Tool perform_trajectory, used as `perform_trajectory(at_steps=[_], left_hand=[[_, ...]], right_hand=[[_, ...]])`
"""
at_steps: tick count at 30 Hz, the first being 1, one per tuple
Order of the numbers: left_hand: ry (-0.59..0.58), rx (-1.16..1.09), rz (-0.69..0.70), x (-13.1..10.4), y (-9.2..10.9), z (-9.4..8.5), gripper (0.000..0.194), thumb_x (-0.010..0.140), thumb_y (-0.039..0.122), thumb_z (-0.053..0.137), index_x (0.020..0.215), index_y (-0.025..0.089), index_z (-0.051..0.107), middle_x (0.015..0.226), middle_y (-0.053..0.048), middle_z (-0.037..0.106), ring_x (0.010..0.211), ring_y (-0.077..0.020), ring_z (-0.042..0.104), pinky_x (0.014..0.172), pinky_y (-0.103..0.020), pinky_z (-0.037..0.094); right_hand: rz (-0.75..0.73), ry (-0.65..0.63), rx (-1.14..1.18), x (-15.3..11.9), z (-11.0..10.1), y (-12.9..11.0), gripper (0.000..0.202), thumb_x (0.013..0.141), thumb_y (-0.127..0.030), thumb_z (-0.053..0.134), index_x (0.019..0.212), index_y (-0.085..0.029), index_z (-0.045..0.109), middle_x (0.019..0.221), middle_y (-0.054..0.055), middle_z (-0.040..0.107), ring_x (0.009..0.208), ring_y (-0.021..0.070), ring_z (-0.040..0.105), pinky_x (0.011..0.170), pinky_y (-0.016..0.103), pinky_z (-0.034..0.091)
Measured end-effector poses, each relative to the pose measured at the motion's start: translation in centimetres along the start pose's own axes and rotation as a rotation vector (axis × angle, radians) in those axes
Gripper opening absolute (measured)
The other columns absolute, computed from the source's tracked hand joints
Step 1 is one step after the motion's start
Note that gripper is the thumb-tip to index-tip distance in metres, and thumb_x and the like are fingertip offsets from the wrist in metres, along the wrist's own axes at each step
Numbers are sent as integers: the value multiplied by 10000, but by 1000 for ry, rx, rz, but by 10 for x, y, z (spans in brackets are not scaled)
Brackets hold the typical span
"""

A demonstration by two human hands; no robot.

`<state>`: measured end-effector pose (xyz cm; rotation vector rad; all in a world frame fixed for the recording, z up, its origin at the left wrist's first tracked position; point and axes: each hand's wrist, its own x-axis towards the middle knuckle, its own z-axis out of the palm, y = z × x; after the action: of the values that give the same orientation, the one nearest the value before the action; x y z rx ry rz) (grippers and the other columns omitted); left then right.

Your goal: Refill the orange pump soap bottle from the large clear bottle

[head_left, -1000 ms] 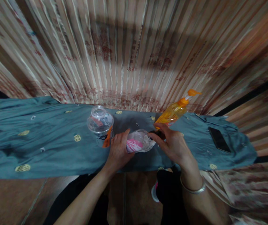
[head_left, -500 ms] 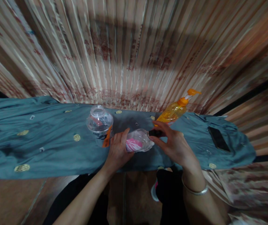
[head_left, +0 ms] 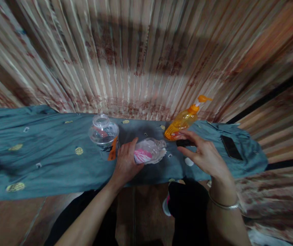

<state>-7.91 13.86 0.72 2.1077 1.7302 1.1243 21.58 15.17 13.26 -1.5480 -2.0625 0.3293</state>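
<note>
My left hand [head_left: 126,158] is closed around the base end of a clear plastic bottle [head_left: 156,146] with a pink and white label. The bottle lies on its side, its uncapped neck pointing right. Some white, ragged-edged material [head_left: 162,156] shows along its lower side. My right hand [head_left: 204,153] pinches a short black object [head_left: 184,142] between thumb and fingers, a little right of the bottle's neck and apart from it. Most of that object is hidden, so its kind is unclear. Below the right fingers lies a small white round piece [head_left: 189,161].
A clear plastic jar [head_left: 102,135] with an orange and black label stands left of my left hand. Behind the right hand is an orange pump bottle [head_left: 182,123]. A phone [head_left: 231,147] lies farther right on the teal cloth [head_left: 59,153]. A pleated curtain [head_left: 136,68] hangs behind.
My right hand has drawn the black object away from the bottle's neck, to the right. The white round piece has come into view. My left hand still holds the bottle; the view has shifted slightly.
</note>
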Motion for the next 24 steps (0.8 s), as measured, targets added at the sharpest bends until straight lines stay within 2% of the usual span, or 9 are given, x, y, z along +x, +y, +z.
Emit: perform_trajectory(at_steps=[1,4,7,10,14,17,19,22,24], left_hand=[[4,-10,-2,1,0,1,995,650,116,895,1583,201,562,1398,-174,790,1300,-440,752,1150,-618,609],[15,-52,-5,2,1,2,1015,639,123,901,1590,192,552,1381,-185,795,1296,-454,759,1141,-644,617],[24,-110,-3,2,2,4,1011,644,141,900,1589,188,544,1393,-189,794,1305,-448,769,1142,-632,629],[33,-174,-1,1,2,5,988,667,164,894,1587,188,537,1453,-193,779,1353,-430,769,1179,-610,624],[46,-259,-7,0,3,6,943,706,214,894,1578,197,536,1534,-197,751,1441,-417,742,1244,-595,595],[50,-320,-22,1,3,5,937,722,252,911,1578,200,534,1526,-194,757,1433,-409,752,1245,-581,600],[51,-359,-32,2,5,5,936,735,283,925,1579,196,531,1527,-198,757,1428,-405,756,1242,-574,603],[59,-415,-46,4,7,6,936,751,339,951,1574,196,530,1533,-203,750,1423,-406,758,1229,-571,612],[70,-449,-60,5,9,8,969,741,380,985,1576,201,526,1511,-196,758,1382,-404,777,1192,-565,635]], right_hand=[[39,-35,-70,1,4,11,544,991,-267,751,1532,-251,698,1251,73,911,852,268,862,873,412,687],[172,-162,-273,0,26,41,597,971,-150,741,1564,-140,677,1263,160,902,1131,351,877,982,425,671],[254,-305,-387,-8,54,62,618,960,-97,735,1574,-122,677,1290,187,892,1210,371,866,1017,414,665],[260,-336,-396,-18,73,73,615,949,-82,735,1561,-117,687,1283,201,891,1228,376,862,1038,416,660],[235,-306,-381,-25,79,79,597,926,-98,763,1521,-136,719,1350,237,866,1298,399,833,1097,477,661],[179,-201,-247,-24,75,70,596,940,-204,806,1530,-177,719,1504,237,802,1421,417,772,1187,558,635],[111,-134,-20,-22,73,53,613,954,-341,847,1539,-215,718,1553,199,783,1455,412,752,1231,589,612],[-11,-194,369,-17,74,15,739,947,-567,888,1587,-256,686,1560,145,785,1406,376,777,1195,547,637],[-75,-240,518,-13,79,-11,778,940,-657,884,1583,-265,687,1502,133,810,1349,363,797,1172,537,641]])
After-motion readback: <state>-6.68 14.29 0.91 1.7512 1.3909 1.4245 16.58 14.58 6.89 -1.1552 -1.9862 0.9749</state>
